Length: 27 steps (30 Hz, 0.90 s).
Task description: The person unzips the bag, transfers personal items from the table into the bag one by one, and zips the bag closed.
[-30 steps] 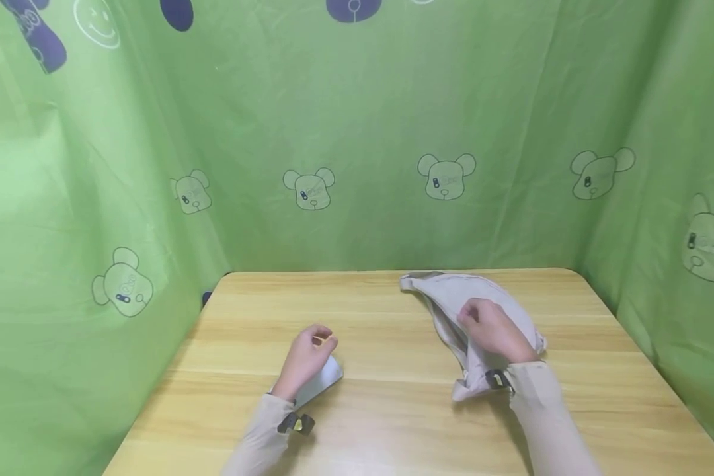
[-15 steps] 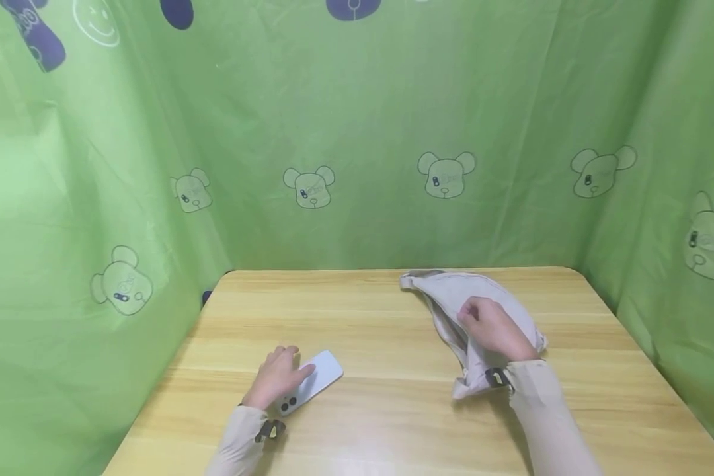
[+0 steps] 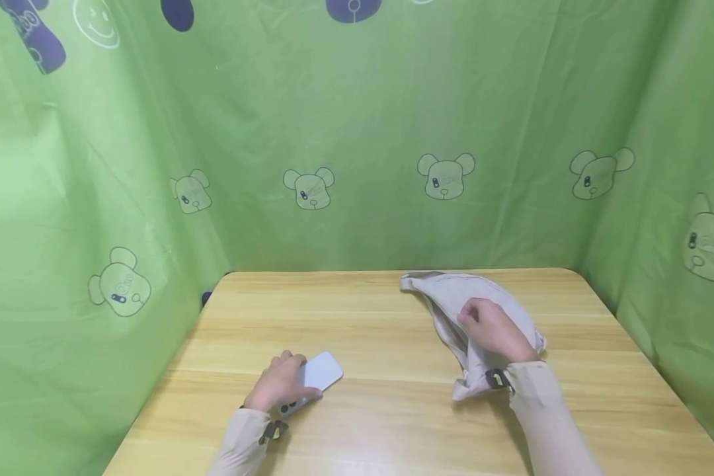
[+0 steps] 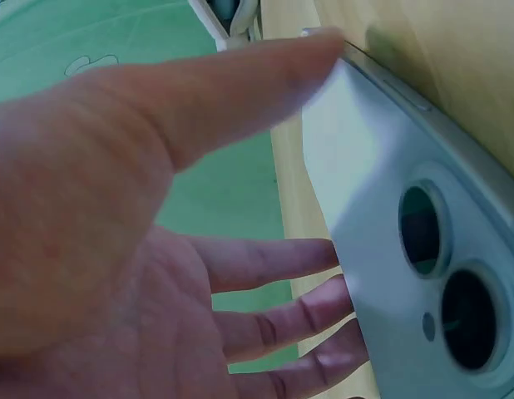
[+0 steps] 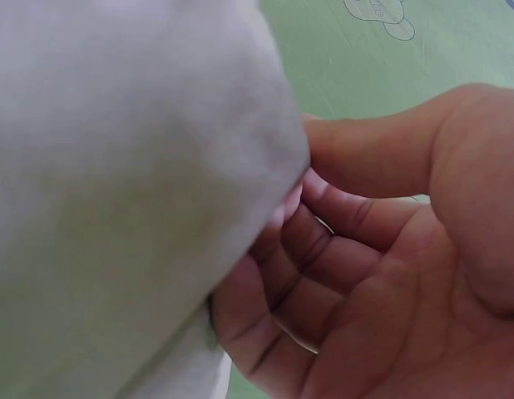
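Note:
A pale blue smartphone (image 3: pixel 322 371) lies on the table at left, its back with the camera lenses (image 4: pixel 469 320) facing up. My left hand (image 3: pixel 278 383) spans its width, thumb at one long edge and fingertips at the other, as the left wrist view shows. Its lens end is partly covered by the hand in the head view. Further right is a beige crescent-shaped cloth bag (image 3: pixel 488 291) with its mouth gaping toward the left. Between thumb and curled fingers my right hand (image 3: pixel 492 328) pinches the bag's edge (image 5: pixel 265 191), lifting that side.
The wooden table (image 3: pixel 387 423) stands against a green curtain (image 3: pixel 369 225) printed with bear heads, which hangs at the back and both sides. Bare tabletop separates the phone from the bag.
My left hand has moved back and left, opened over the phone, then lowered its thumb and fingers onto the two edges. The right hand and the bag have stayed still.

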Available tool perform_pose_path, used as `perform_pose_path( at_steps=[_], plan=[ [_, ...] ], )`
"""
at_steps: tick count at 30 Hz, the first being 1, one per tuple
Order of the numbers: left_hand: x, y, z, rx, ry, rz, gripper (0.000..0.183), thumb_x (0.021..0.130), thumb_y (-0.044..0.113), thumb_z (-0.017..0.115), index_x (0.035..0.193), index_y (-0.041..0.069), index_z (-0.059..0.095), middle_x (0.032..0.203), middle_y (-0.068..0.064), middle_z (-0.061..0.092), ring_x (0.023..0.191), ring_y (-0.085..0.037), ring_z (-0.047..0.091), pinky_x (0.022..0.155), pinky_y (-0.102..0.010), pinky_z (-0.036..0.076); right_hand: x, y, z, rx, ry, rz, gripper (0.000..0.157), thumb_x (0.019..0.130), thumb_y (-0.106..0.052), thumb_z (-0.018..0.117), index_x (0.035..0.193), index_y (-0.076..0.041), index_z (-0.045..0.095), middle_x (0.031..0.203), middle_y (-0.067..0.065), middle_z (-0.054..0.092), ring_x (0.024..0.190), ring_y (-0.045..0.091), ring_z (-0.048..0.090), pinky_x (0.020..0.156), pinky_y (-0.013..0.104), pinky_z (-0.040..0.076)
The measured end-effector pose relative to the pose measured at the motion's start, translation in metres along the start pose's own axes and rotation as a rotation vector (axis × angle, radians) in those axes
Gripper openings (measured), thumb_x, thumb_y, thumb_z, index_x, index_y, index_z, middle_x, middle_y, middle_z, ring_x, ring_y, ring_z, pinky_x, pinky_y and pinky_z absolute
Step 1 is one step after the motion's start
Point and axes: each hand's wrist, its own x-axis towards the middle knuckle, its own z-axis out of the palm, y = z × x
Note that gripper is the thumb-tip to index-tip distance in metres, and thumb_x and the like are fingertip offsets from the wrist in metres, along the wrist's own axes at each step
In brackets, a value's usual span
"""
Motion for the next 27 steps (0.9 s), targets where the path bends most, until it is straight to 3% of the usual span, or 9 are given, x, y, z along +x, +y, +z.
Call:
perform_pose_path(
  at_steps=[11, 18, 22, 27],
  plan=[
    [0.003, 0.000, 0.006, -0.065, 0.032, -0.015, 0.080, 0.067, 0.035, 0.096, 0.130, -0.002, 0.063, 0.108, -0.014, 0.063, 0.096, -0.026, 0.054, 0.080, -0.041, 0.052, 0.001, 0.000, 0.000, 0.001, -0.006, 0.011, 0.015, 0.099, -0.014, 0.060, 0.101, -0.001, 0.067, 0.097, 0.017, 0.072, 0.087, 0.026, 0.066, 0.083, 0.051, 0.057],
    [0.007, 0.002, 0.005, -0.086, 0.027, -0.068, 0.082, 0.065, 0.036, 0.097, 0.130, -0.001, 0.062, 0.110, -0.015, 0.064, 0.097, -0.027, 0.056, 0.080, -0.043, 0.054, 0.000, -0.001, 0.000, 0.001, -0.004, 0.016, 0.014, 0.098, -0.012, 0.060, 0.100, 0.000, 0.066, 0.094, 0.014, 0.070, 0.083, 0.023, 0.064, 0.080, 0.044, 0.056],
    [0.007, 0.002, 0.006, -0.108, 0.029, -0.096, 0.081, 0.064, 0.036, 0.097, 0.127, -0.001, 0.062, 0.106, -0.012, 0.062, 0.092, -0.026, 0.055, 0.074, -0.038, 0.052, -0.001, -0.002, 0.001, 0.002, -0.010, 0.020, 0.013, 0.098, -0.012, 0.060, 0.100, 0.000, 0.066, 0.094, 0.014, 0.070, 0.084, 0.023, 0.064, 0.080, 0.044, 0.056],
    [0.011, 0.000, 0.005, -0.174, 0.061, -0.105, 0.057, 0.074, 0.028, 0.092, 0.113, -0.004, 0.067, 0.095, -0.011, 0.063, 0.080, -0.022, 0.059, 0.066, -0.031, 0.055, -0.001, -0.001, 0.001, 0.004, -0.007, 0.018, 0.013, 0.098, -0.012, 0.061, 0.100, 0.000, 0.066, 0.094, 0.015, 0.070, 0.085, 0.024, 0.064, 0.081, 0.046, 0.056]
  ],
)
